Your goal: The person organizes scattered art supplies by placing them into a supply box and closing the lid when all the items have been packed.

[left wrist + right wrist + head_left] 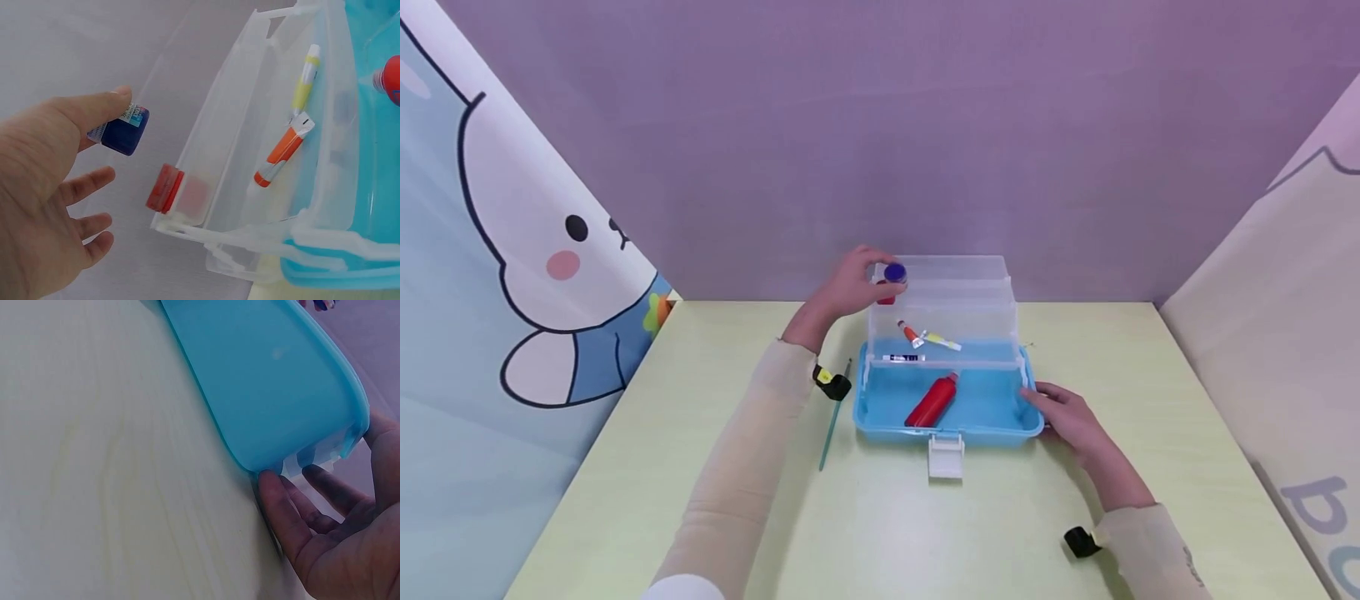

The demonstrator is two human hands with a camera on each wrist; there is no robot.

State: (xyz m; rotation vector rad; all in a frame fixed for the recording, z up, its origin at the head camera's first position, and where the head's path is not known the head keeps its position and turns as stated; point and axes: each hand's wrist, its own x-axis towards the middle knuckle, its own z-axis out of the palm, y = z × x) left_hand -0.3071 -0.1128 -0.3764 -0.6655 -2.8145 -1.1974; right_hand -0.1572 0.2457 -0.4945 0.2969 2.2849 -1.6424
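My left hand (850,287) pinches a small dark blue paint bottle (128,132) between thumb and fingertips, above the top tray's left end; its other fingers spread free in the left wrist view. Just below, a red block-shaped item (165,189) sits at that tray's end. A light blue storage box (992,402) stands open with its clear tiered trays (970,289) raised. My right hand (1067,417) grips the box's right end, thumb at the rim and fingers against the outer side. An orange paint tube (278,156) and a yellow one (304,84) lie in a lower tray.
A red bottle (932,402) lies in the box's base. A white tube with a dark label (904,358) is near the lowest tray's left. The white latch (946,458) hangs at the front. A thin teal stick (831,433) lies on the table left of the box.
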